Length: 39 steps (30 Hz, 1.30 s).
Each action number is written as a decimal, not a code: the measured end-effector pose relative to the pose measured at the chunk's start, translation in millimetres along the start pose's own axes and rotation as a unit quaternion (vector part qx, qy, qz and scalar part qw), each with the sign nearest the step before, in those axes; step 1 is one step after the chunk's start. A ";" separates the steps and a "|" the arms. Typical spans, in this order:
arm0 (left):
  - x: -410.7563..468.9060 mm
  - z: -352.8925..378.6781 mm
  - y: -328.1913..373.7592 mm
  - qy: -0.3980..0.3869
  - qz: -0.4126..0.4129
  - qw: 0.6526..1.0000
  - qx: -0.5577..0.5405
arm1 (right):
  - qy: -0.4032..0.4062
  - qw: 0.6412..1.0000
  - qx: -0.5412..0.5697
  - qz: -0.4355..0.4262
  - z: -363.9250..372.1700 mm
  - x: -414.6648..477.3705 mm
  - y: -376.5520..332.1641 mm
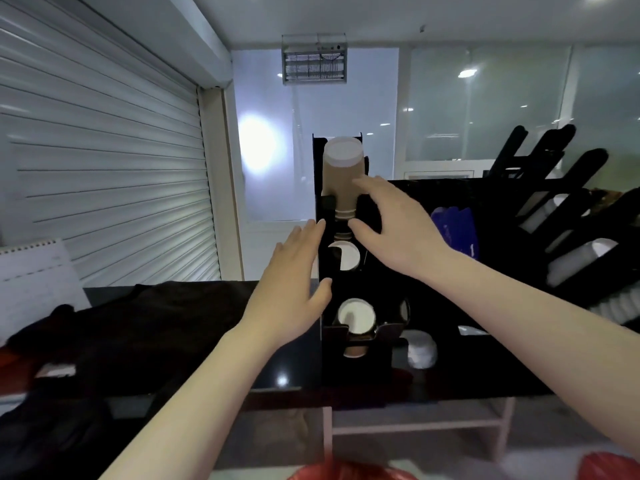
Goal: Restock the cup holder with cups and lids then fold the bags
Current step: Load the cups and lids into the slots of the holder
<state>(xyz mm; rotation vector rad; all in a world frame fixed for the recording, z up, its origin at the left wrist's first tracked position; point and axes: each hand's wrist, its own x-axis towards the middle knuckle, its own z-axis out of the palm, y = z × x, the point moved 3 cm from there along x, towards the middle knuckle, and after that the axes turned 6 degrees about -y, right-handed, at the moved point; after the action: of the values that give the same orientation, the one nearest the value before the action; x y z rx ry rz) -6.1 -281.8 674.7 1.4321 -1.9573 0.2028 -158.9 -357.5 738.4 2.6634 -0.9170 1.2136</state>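
Cups [341, 174] lean in the cup holder's [375, 285] top slot, mid-frame. My right hand [398, 230] is spread beside them, my left hand [294, 282] flat and open. A careless nudge may topple them.

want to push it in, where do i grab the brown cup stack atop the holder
Probably the brown cup stack round its side wall, below the white base, from the right, where the right hand is. It stands base up and tapered, and the black holder hems in its lower rims.
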 end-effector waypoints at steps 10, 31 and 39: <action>-157.8 30.0 2.3 0.096 -0.061 0.991 -0.071 | -0.036 0.991 0.065 -0.111 33.7 -200.0 -34.3; -301.8 174.7 17.0 -0.319 -0.195 0.922 -0.103 | -0.554 0.827 0.087 0.044 147.5 -401.2 5.0; -319.7 176.5 19.0 -0.348 -0.217 0.906 -0.110 | -0.626 0.766 0.143 0.047 135.9 -422.1 0.5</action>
<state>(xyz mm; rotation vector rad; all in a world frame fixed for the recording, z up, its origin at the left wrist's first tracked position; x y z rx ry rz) -51.9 -114.0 353.0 1.8967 -2.0139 -0.8115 -283.7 -192.4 346.1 3.5529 -0.9293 -0.7708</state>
